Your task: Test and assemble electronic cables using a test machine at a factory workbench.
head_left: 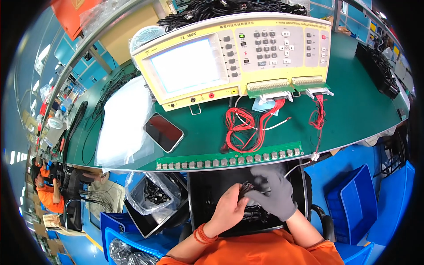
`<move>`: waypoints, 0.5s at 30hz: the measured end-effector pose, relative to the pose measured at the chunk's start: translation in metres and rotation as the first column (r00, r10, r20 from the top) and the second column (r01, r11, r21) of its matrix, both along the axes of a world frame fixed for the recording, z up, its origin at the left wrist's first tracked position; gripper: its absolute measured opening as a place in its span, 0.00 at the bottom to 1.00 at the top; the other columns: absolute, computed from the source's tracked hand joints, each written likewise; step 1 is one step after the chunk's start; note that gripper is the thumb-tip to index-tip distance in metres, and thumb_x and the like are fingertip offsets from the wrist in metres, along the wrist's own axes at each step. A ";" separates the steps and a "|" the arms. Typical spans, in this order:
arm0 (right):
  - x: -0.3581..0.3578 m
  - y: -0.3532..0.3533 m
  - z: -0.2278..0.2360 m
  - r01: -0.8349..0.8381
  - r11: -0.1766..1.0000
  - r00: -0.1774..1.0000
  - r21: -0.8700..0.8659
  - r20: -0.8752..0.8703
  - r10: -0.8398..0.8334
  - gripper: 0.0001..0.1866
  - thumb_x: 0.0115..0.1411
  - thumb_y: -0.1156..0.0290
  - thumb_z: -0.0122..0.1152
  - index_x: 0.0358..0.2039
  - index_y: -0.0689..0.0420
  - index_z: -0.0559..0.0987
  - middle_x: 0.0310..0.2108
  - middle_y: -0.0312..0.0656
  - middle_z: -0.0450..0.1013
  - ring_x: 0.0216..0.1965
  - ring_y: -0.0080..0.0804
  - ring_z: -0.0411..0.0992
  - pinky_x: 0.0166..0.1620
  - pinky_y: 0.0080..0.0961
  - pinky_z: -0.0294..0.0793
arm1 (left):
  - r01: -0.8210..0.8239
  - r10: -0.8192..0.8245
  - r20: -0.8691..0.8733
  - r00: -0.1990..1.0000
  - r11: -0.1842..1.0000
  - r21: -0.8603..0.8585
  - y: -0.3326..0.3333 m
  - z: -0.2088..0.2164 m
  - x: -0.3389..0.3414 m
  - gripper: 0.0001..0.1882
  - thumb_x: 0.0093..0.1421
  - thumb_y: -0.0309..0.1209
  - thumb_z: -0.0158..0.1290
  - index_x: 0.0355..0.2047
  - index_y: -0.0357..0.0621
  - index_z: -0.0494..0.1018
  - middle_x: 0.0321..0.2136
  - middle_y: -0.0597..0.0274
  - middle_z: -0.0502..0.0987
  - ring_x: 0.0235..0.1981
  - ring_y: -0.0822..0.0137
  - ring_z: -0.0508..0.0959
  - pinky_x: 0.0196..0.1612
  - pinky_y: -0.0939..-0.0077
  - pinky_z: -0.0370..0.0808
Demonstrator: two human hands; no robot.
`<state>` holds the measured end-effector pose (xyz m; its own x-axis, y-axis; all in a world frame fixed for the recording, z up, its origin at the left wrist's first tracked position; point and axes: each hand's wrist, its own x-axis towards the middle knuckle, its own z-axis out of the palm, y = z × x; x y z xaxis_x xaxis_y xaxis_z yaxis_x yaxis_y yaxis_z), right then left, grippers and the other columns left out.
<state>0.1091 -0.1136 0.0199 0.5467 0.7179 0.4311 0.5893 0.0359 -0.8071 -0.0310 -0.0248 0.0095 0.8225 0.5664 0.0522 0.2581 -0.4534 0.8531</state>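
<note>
In front of my body, my bare left hand (229, 208), with a reddish beaded bracelet on its wrist, is closed around a small bunch of black cables (247, 187). My right hand (278, 194), in a grey glove, meets the bunch from the other side. Its thumb lies against the cables and its fingers curl above, slightly blurred; dark cable ends show between them. Below both hands, more black cables (254, 214) lie in a black tray (204, 187) at my lap. How many cables are held cannot be made out.
On the green table (194, 126) stand a yellow cable tester (229, 62) with red wire bundles (240, 126), a phone (164, 132), white plastic bags (123, 121) and a green connector board (229, 160) along the front edge. Blue bins (353, 205) flank me. Bagged cables (154, 192) sit at left.
</note>
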 end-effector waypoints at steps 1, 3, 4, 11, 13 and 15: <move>0.004 0.001 0.006 -0.091 0.996 0.994 -0.017 -0.061 0.090 0.20 0.44 0.70 0.72 0.39 0.53 0.77 0.32 0.38 0.77 0.33 0.36 0.76 0.36 0.29 0.74 | 0.014 -0.011 0.028 1.000 0.993 -0.115 -0.002 -0.005 -0.001 0.14 0.60 0.29 0.55 0.43 0.36 0.66 0.33 0.53 0.72 0.29 0.62 0.73 0.30 0.72 0.70; 0.009 -0.001 0.000 -0.127 0.992 0.990 -0.010 0.057 0.128 0.20 0.43 0.70 0.72 0.38 0.52 0.77 0.32 0.38 0.76 0.32 0.37 0.75 0.36 0.30 0.74 | 0.065 -0.039 0.090 0.995 0.947 -0.314 0.001 -0.006 -0.005 0.15 0.61 0.30 0.55 0.45 0.36 0.66 0.33 0.58 0.71 0.31 0.66 0.72 0.32 0.73 0.70; 0.012 -0.002 -0.003 -0.170 0.985 0.971 -0.004 0.173 0.168 0.20 0.43 0.69 0.73 0.38 0.52 0.77 0.32 0.38 0.76 0.32 0.38 0.75 0.35 0.31 0.74 | 0.119 -0.050 0.151 0.987 0.862 -0.492 0.004 -0.006 -0.006 0.17 0.61 0.30 0.55 0.47 0.36 0.66 0.34 0.63 0.71 0.34 0.71 0.71 0.34 0.74 0.71; 0.012 -0.004 -0.025 -0.150 0.988 0.980 -0.034 0.124 0.153 0.15 0.38 0.69 0.73 0.26 0.50 0.75 0.26 0.34 0.73 0.28 0.37 0.74 0.28 0.30 0.72 | 0.057 0.262 0.175 0.949 0.405 -0.913 -0.005 -0.020 -0.002 0.18 0.70 0.39 0.42 0.46 0.34 0.70 0.38 0.65 0.72 0.34 0.76 0.65 0.42 0.78 0.64; 0.012 -0.003 -0.021 -0.150 0.988 0.972 -0.022 0.180 0.151 0.15 0.38 0.68 0.73 0.26 0.50 0.75 0.26 0.33 0.73 0.27 0.36 0.74 0.27 0.30 0.72 | 0.142 0.245 0.236 0.940 0.348 -0.927 -0.003 -0.027 -0.002 0.16 0.70 0.37 0.43 0.45 0.35 0.71 0.37 0.65 0.73 0.34 0.75 0.66 0.40 0.77 0.64; 0.008 -0.002 -0.017 -0.154 0.988 0.957 -0.004 0.248 0.150 0.15 0.39 0.68 0.73 0.26 0.51 0.74 0.26 0.34 0.73 0.27 0.37 0.73 0.27 0.30 0.71 | 0.089 0.286 0.200 0.937 0.357 -0.930 -0.006 -0.019 0.000 0.15 0.69 0.35 0.44 0.44 0.35 0.72 0.36 0.64 0.74 0.35 0.74 0.68 0.40 0.77 0.65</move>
